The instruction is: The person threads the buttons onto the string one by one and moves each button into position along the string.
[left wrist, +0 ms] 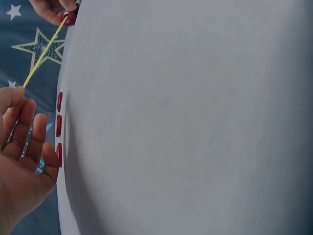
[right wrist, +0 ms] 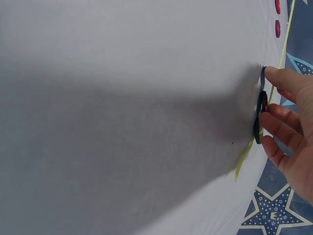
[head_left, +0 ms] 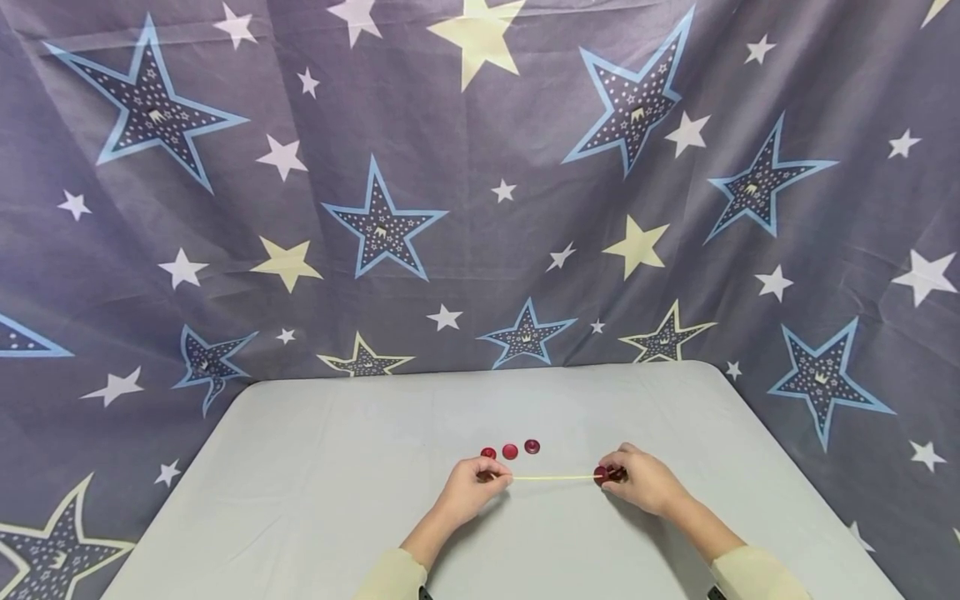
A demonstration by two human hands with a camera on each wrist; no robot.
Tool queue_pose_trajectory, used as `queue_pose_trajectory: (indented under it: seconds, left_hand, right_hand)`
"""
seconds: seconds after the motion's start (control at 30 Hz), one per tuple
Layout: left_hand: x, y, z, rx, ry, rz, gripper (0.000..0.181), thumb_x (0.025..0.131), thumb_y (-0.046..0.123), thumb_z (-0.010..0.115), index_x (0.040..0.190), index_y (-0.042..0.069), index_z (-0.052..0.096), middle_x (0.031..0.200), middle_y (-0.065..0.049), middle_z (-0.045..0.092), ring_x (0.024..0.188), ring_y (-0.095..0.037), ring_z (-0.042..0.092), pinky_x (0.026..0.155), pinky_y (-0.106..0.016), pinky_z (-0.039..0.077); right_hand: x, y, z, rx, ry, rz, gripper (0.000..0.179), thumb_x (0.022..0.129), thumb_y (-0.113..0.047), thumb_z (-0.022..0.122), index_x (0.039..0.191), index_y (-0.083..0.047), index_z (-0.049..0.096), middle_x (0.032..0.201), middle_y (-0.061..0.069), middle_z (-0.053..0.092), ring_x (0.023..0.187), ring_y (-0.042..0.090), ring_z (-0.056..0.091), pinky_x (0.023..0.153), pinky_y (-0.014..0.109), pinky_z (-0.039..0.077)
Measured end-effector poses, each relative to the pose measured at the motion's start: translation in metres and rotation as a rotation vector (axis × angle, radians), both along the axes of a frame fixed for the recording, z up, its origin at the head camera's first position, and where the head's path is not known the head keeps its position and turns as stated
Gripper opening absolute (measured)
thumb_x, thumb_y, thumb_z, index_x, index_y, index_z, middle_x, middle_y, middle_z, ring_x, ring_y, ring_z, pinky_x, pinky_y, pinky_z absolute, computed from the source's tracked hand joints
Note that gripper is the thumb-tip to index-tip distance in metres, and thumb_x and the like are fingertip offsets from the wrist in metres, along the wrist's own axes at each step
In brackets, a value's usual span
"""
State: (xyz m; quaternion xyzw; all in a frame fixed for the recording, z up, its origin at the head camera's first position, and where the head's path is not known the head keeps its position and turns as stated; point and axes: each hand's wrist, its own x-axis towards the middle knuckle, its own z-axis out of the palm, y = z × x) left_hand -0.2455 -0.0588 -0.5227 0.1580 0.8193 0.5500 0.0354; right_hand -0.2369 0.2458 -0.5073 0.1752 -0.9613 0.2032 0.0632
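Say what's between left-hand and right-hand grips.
Head view: a straight, thin yellow string runs from the left-hand grip to a round dark-red button at the right-hand grip.

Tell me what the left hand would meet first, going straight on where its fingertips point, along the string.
Likely the dark red disc by the right hand, where the taut string leads; depth is unclear.

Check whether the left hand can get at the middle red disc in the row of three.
Probably yes: the middle red disc lies uncovered just beyond the left hand. That hand pinches the yellow string, so it may need to let go first.
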Motion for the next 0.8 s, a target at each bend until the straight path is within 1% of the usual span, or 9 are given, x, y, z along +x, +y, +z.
queue_pose_trajectory:
  seconds: [0.3, 0.63, 0.73, 0.8]
  left_hand:
    - [0.001, 0.002, 0.002, -0.001, 0.002, -0.002, 0.01, 0.083, 0.016, 0.07, 0.084, 0.006, 0.071, 0.076, -0.004, 0.065, 0.066, -0.005, 0.051, 0.058, -0.016, 0.043]
    - [0.001, 0.003, 0.002, 0.022, -0.009, 0.0, 0.011, 0.083, 0.016, 0.07, 0.086, 0.006, 0.07, 0.079, -0.007, 0.066, 0.067, -0.005, 0.051, 0.058, -0.016, 0.042]
    - [0.004, 0.004, 0.006, 0.015, -0.004, 0.01, 0.01, 0.084, 0.014, 0.068, 0.087, 0.005, 0.07, 0.08, -0.008, 0.066, 0.068, -0.005, 0.05, 0.057, -0.015, 0.041]
    - [0.007, 0.006, 0.012, 0.013, -0.004, 0.014, 0.009, 0.084, 0.011, 0.068, 0.087, 0.003, 0.07, 0.079, -0.011, 0.066, 0.068, -0.007, 0.049, 0.056, -0.015, 0.041]
  right_hand:
    - [0.001, -0.003, 0.003, 0.037, -0.015, -0.065, 0.025, 0.074, -0.02, 0.077, 0.096, -0.013, 0.069, 0.087, -0.005, 0.056, 0.076, 0.008, 0.055, 0.07, 0.032, 0.048]
    - [0.002, -0.002, 0.005, 0.029, -0.025, -0.077, 0.026, 0.073, -0.019, 0.076, 0.097, -0.013, 0.069, 0.089, -0.004, 0.058, 0.077, 0.01, 0.056, 0.071, 0.033, 0.049]
    - [0.001, -0.003, 0.006, 0.022, -0.017, -0.073, 0.023, 0.074, -0.019, 0.076, 0.095, -0.013, 0.069, 0.087, -0.004, 0.058, 0.075, 0.008, 0.055, 0.069, 0.032, 0.048]
    - [0.0, -0.003, 0.007, 0.021, -0.006, -0.067, 0.021, 0.074, -0.019, 0.075, 0.093, -0.013, 0.069, 0.086, -0.004, 0.058, 0.073, 0.008, 0.054, 0.068, 0.031, 0.048]
